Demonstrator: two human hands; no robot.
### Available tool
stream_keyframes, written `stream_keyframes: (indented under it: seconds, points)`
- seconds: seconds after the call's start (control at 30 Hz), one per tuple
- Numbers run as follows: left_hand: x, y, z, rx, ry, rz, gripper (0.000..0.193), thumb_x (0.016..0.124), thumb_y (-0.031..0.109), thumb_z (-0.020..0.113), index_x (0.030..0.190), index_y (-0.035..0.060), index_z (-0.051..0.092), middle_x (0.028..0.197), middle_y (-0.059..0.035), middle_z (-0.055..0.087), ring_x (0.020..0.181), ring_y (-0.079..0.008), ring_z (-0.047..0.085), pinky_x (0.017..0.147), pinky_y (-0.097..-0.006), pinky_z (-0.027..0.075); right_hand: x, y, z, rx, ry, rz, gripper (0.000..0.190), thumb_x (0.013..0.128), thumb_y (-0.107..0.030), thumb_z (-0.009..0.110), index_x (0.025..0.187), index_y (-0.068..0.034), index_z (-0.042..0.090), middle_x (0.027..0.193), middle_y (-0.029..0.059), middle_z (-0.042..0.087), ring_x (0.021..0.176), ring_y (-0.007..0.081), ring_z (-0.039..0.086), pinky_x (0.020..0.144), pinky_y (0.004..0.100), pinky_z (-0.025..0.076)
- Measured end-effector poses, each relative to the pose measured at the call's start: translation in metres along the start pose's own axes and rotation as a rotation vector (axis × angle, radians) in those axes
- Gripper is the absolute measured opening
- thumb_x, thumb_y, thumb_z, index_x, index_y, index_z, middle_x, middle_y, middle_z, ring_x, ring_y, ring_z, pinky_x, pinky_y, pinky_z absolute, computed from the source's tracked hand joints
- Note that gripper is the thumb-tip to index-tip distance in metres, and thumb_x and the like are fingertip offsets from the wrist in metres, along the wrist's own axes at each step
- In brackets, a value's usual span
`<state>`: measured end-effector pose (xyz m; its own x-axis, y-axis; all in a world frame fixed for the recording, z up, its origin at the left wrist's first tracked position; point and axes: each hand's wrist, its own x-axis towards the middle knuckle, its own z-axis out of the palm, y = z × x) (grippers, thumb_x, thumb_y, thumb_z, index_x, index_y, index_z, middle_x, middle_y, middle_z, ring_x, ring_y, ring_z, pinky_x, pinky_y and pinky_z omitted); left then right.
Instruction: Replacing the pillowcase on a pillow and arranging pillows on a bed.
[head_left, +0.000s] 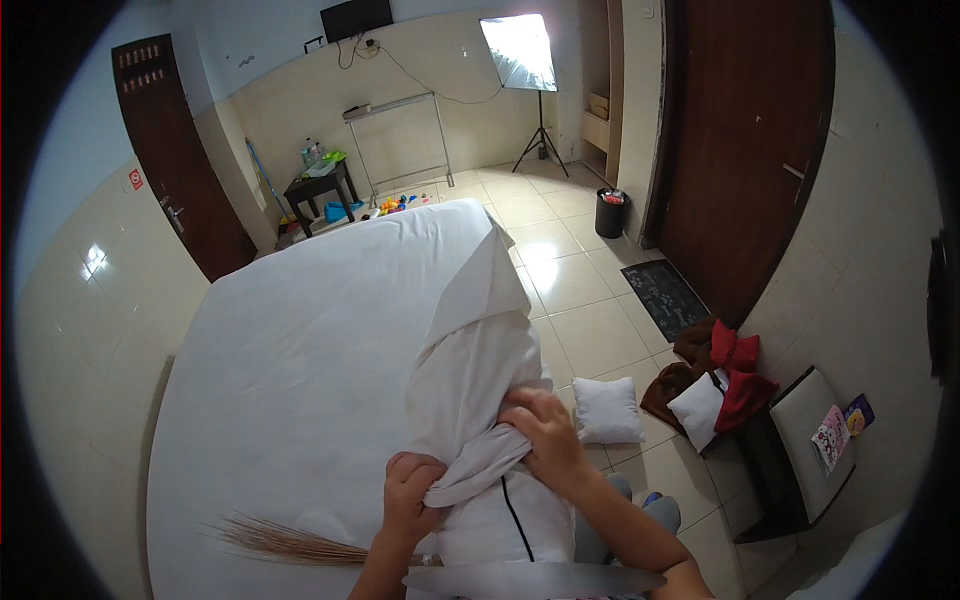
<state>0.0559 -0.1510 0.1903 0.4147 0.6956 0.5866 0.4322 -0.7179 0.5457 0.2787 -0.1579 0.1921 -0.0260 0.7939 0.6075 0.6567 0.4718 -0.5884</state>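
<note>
A white bolster (480, 529) with a dark line along it lies at the near right side of the bed. Around its middle a white fabric case (480, 360) is bunched into folds, and its loose far end stretches toward the bed's far corner. My left hand (411, 487) grips the gathered edge on the left. On the right, my right hand (544, 435) holds the same bunched cloth. Left of the bolster, a stick broom (300, 541) rests on the white-sheeted bed (300, 375), its handle partly hidden behind my left forearm.
A small white pillow (609, 410) lies on the tiled floor right of the bed. Beyond it are red and brown fabrics (739, 360), another white pillow (697, 411) and a chair (814, 442). A black bin (613, 214) and a lit softbox on a tripod (521, 56) stand farther off.
</note>
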Motion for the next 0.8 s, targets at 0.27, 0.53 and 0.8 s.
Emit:
stream_keyframes:
  seconds: [0.27,0.53,0.8]
  points:
    - [-0.022,0.002,0.001,-0.381,0.279,-0.308,0.018,0.067,0.003,0.055,0.085,0.0019,0.058,0.083,-0.0112,0.06,0.079,-0.0291,0.055,0.074,-0.0332,0.043,-0.037,-0.011,-0.002,0.279,-0.342,-0.168,0.035,0.064,-0.01,0.069,0.096,-0.005,0.056,0.093,0.0148,0.058,0.089,0.0342,0.056,0.08,0.04,0.044]
    - [-0.008,0.017,-0.023,-0.266,-0.344,-0.276,0.029,0.067,0.007,0.064,0.094,0.0038,0.058,0.085,-0.0128,0.06,0.081,-0.0311,0.056,0.074,-0.0366,0.045,-0.045,0.007,0.005,0.244,-0.232,0.024,0.033,0.063,-0.008,0.068,0.094,-0.006,0.057,0.09,0.0144,0.058,0.085,0.0339,0.055,0.075,0.0387,0.044]
    - [-0.042,0.012,-0.028,-0.433,-0.477,-0.389,0.023,0.075,0.008,0.06,0.097,0.0025,0.059,0.088,-0.0104,0.061,0.084,-0.0283,0.057,0.075,-0.0356,0.044,-0.067,0.027,-0.001,-0.025,0.08,0.211,0.03,0.071,-0.009,0.063,0.1,-0.005,0.056,0.099,0.0134,0.058,0.094,0.0295,0.054,0.081,0.0355,0.043]
